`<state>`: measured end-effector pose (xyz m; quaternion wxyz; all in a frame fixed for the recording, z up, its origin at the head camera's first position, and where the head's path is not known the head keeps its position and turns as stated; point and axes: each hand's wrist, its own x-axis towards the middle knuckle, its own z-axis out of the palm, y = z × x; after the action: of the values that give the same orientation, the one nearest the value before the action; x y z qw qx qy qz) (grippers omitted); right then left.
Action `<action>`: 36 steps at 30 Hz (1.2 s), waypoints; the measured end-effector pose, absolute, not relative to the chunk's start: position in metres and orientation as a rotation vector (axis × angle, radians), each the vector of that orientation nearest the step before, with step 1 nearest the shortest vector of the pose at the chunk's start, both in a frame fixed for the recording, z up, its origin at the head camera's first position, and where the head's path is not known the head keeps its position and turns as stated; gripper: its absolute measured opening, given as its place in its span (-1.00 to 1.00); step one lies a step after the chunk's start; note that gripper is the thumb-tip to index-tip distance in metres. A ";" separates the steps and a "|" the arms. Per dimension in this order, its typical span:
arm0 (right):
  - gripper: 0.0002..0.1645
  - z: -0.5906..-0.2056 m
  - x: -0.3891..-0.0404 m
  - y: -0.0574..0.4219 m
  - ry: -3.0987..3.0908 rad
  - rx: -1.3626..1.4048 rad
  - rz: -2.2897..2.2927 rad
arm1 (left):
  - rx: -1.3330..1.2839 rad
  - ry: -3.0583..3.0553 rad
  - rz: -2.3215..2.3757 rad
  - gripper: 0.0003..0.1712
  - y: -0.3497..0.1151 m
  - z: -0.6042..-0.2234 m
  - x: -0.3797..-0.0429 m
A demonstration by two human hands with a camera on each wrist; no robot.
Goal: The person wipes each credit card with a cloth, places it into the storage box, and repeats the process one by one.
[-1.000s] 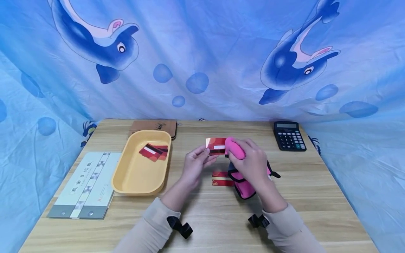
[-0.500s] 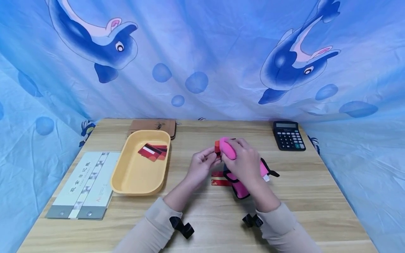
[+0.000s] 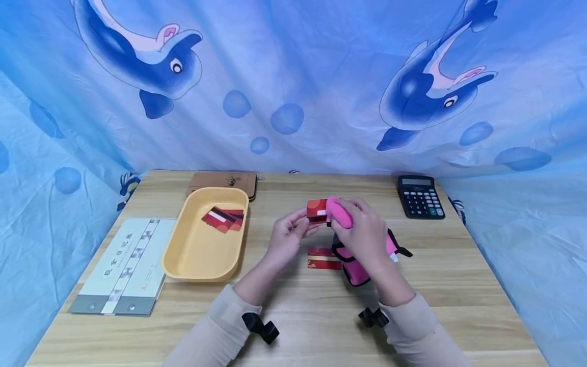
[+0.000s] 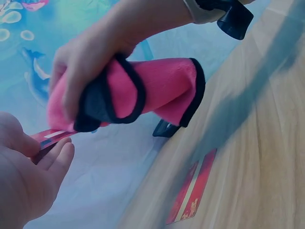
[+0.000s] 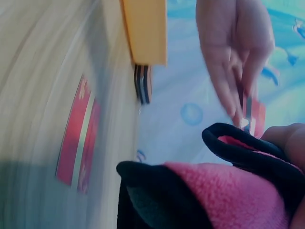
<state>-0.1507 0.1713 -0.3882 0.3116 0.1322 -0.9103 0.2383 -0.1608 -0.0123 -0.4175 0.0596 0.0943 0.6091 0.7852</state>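
My left hand (image 3: pixel 284 238) pinches a red bank card (image 3: pixel 315 206) with a dark stripe by its left end, raised above the table. A bunched pink cloth with black edging (image 3: pixel 340 214) is gripped in my right hand (image 3: pixel 366 235). The cloth's bunched end covers the card's right part, and its loose part hangs below the hand. In the left wrist view, the card (image 4: pixel 49 137) runs from the left fingers to the cloth (image 4: pixel 143 90). Beneath the hands, a red and gold card (image 3: pixel 323 259) lies on the table, its right end at the hanging cloth.
A yellow tray (image 3: pixel 197 267) holding several red cards (image 3: pixel 222 219) stands to the left. Behind it lies a brown wallet (image 3: pixel 245 182). A grey-white ledger folder (image 3: pixel 124 265) is at the far left. The black calculator (image 3: pixel 420 197) sits at back right, before a blue curtain (image 3: pixel 321 102).
The cloth in my right hand slid left over the card, then back right, so more of the card shows than half a second ago. The left hand also shifted slightly right, then back left.
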 end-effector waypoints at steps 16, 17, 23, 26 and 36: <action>-0.54 -0.382 -0.147 0.147 -2.337 0.511 0.678 | 0.424 2.038 2.250 -0.58 -0.008 -0.418 -0.162; -0.54 -0.381 -0.146 0.145 -2.326 0.521 0.685 | 0.438 2.066 2.237 -0.57 -0.008 -0.418 -0.162; -0.55 -0.377 -0.142 0.147 -2.292 0.476 0.664 | 0.493 2.065 2.242 -0.59 -0.008 -0.411 -0.158; -0.56 -0.376 -0.142 0.152 -2.288 0.443 0.656 | 0.495 2.030 2.272 -0.60 -0.010 -0.407 -0.155; -0.55 -0.379 -0.145 0.175 -2.332 0.361 0.652 | 0.431 1.989 2.298 -0.60 -0.024 -0.401 -0.154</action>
<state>-0.1450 0.1754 -0.3789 0.3399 0.1387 -0.8958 0.2504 -0.1536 -0.0245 -0.4013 0.0358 0.1404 0.6474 0.7482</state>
